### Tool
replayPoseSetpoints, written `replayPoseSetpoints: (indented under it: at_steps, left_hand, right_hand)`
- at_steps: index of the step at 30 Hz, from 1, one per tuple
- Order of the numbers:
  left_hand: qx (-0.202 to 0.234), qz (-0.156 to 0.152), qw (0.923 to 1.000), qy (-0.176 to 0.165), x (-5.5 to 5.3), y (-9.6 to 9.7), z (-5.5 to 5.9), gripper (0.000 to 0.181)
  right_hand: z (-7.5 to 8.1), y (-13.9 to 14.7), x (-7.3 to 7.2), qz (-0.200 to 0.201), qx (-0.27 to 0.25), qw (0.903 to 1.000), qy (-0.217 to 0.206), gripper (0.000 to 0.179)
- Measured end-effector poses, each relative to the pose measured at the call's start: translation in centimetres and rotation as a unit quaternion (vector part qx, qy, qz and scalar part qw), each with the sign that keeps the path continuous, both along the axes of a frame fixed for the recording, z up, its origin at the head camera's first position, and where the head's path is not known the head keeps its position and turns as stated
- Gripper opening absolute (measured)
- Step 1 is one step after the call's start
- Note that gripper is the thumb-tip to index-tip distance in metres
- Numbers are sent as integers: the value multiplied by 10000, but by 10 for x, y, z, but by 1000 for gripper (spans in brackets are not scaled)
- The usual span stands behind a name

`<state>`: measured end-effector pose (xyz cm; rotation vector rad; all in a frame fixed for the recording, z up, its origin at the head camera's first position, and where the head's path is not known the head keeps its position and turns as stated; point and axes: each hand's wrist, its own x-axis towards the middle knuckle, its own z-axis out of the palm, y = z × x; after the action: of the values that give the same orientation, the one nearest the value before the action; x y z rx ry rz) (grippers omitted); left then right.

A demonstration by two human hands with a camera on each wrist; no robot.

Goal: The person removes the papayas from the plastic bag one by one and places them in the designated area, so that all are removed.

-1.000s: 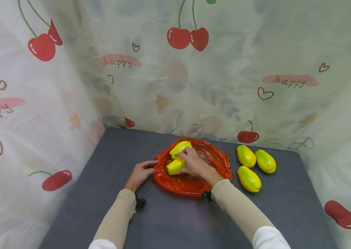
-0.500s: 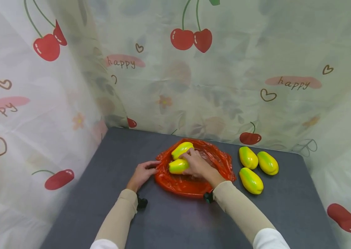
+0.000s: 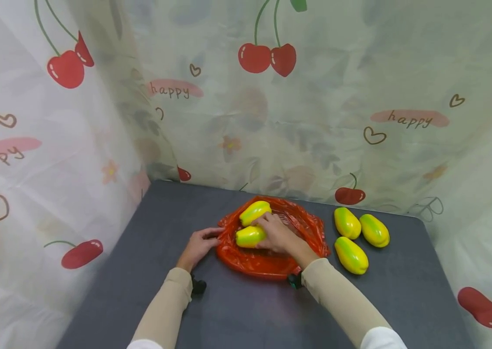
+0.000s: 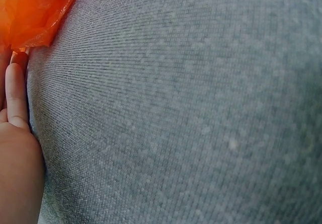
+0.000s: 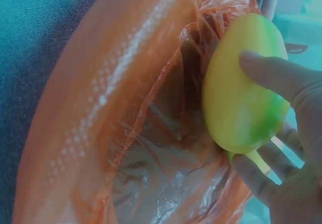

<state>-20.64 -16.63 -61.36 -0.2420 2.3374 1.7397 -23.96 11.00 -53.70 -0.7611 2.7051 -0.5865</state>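
An orange-red plastic bag (image 3: 254, 265) lies on the dark table with its mouth spread wide. My left hand (image 3: 198, 245) pinches the bag's left edge between thumb and fingers; in the left wrist view only part of that hand (image 4: 17, 148) and a corner of the bag (image 4: 37, 12) show. Inside the bag's mouth, my right hand (image 3: 279, 235) holds a yellow-green papaya (image 3: 248, 237) by its right end. In the right wrist view the thumb lies across this papaya (image 5: 236, 103), with the other fingers around its lower end. A second papaya (image 3: 254, 213) sits just behind it.
Right of the bag, three more papayas lie close together: one at the back (image 3: 346, 223), one at the far right (image 3: 374, 230) and one in front (image 3: 351, 255). A cherry-patterned curtain (image 3: 307, 121) stands around the table (image 3: 246, 315).
The held papaya has levelled out and settled lower in the bag, a little apart from the second papaya. My right hand has drawn back slightly. The left hand stays at the bag's edge.
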Motion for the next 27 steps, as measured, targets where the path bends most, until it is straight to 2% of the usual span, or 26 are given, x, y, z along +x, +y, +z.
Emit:
replayPoseSetpoints:
  at_steps: [8,18,27]
  left_hand:
    - [-35,11,10000,-6,1,-1,-2,36]
    - [56,36,10000,-11,1,0,-3,36]
    - [54,-3,10000,49,0,-1,-1,36]
  right_hand:
    - [13,8,5,-65,-136,9996,220,59]
    - [18,22,13,-686,-860,9939,-6,64]
    - [22,33,25,-907,-1215,9876,404,65]
